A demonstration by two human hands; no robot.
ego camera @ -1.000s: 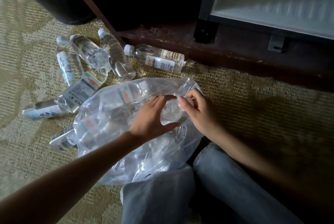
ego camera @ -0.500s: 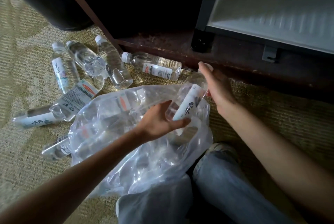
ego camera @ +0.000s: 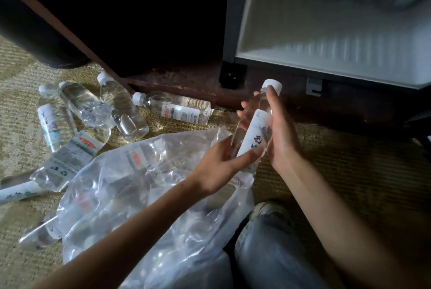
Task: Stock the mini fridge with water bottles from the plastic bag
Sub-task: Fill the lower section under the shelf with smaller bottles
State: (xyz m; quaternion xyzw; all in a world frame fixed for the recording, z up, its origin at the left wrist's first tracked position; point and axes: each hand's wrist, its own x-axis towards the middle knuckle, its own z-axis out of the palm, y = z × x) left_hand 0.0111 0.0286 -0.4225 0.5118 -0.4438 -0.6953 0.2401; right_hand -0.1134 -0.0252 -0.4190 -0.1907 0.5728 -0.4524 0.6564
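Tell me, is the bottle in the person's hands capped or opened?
Capped. The water bottle, held by the left hand and right hand, has its white cap seated on the neck.

One view only, head-worn and wide-angle, pitched forward and down over the person's forearms (ego camera: 130, 237). It sits close above the carpet (ego camera: 338, 167), facing the open mini fridge (ego camera: 326, 39) at upper right.

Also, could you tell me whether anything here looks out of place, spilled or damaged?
Several clear plastic water bottles lie scattered on their sides on the beige woven carpet, left of the crumpled transparent plastic bag, some overlapping. No spill or damage shows. The white-capped bottle gripped by the left hand and right hand looks intact.
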